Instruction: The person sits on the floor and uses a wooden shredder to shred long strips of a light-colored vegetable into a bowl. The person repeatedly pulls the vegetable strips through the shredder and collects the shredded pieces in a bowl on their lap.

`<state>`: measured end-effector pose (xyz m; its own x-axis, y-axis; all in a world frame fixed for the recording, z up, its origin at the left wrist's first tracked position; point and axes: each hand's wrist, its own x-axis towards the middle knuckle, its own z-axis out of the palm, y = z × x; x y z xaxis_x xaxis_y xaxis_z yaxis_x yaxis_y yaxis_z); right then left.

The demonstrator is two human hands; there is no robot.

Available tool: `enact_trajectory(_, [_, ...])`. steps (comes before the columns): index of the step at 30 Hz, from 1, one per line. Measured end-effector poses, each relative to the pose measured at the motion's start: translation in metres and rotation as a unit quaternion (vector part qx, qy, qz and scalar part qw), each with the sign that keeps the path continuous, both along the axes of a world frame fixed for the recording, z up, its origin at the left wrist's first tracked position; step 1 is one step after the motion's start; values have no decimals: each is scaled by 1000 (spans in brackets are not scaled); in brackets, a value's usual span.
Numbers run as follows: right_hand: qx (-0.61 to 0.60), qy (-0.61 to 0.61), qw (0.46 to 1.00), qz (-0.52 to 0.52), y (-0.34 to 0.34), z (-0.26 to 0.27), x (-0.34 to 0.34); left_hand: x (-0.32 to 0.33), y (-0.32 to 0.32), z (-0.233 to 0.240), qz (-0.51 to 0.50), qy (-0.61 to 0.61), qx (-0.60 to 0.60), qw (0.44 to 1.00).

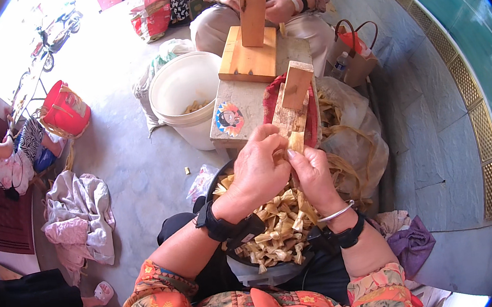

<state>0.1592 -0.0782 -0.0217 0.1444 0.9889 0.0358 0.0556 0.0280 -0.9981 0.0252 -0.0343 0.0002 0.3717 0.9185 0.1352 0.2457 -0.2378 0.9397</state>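
My left hand (259, 172) and my right hand (315, 174) meet over a dark-rimmed tub, pinching a pale yellow strip of dried plant leaf (296, 141) between them. The right thumb presses on the strip; the left fingertips are bent around its near part and partly hide it. Heaped in the tub below are many knotted pieces of the same dried leaf (277, 229). Just beyond my fingers, a worn wooden board (288, 120) with an upright wooden block (297, 87) lies on red cloth (272, 93) on a bench (239, 97).
Opposite sits a person (257, 11) behind a second wooden stand (246, 60). A white bucket (183, 119) holds some pieces left of the bench. On the right stand a plastic bag of leaf strips (352, 127) and a paper bag (356, 63). Another person (5, 158) sits far left by a red bucket (68, 108).
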Motion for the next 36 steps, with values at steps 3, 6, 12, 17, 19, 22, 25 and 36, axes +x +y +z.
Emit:
enact_trajectory(3, [-226, 312, 922, 32, -2, 19, 7, -5, 2, -1, -2, 10, 136, 991])
enact_trajectory(6, [-292, 423, 837, 189, 3, 11, 18, -10, 8, 6, -73, -62, 361, 927])
enact_trajectory(12, [-226, 236, 908, 264, 5, 30, 26, -14, 1, -2, -26, -1, 215, 976])
enact_trajectory(17, [27, 17, 995, 93, 1, 12, 10, -8, 9, -17, 5, -77, -81, 994])
enact_trajectory(19, [71, -31, 994, 77, 0, 11, 11, -13, 12, -12, -24, -73, -125, 989])
enact_trajectory(22, [-116, 224, 958, 137, -1, 19, 23, -15, 11, -8, -38, -38, -95, 994])
enact_trajectory(25, [-154, 460, 843, 230, 2, -3, 27, -14, 10, 0, -25, -22, -12, 999])
enact_trajectory(36, [-105, 364, 914, 145, 2, 0, 25, -20, 4, 12, -82, 42, 146, 985])
